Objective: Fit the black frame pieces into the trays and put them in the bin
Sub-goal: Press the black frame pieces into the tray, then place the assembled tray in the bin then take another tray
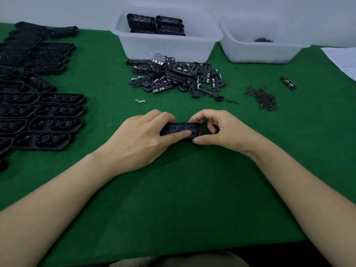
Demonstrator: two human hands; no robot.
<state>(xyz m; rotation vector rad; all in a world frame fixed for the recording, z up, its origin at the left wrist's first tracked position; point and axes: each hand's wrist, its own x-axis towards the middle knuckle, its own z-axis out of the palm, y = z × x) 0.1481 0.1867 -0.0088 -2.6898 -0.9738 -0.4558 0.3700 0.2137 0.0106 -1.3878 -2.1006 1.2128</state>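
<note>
A black tray (183, 128) lies on the green table between my hands. My left hand (142, 137) grips its left end, with the index finger pressed across its top. My right hand (215, 130) pinches its right end with thumb and fingers; whether a frame piece sits inside is partly hidden. A heap of black frame pieces (177, 78) with metal clips lies behind. Several empty black trays (55, 112) are laid out at the left. A clear bin (165, 47) at the back holds stacked finished trays (156, 25).
A second clear bin (264, 49) stands at the back right with a few dark screws inside. A pile of black screws (264, 99) lies right of the heap, one lone frame piece (288, 83) further right, a metal clip (140, 101) and white paper (342, 60) nearby.
</note>
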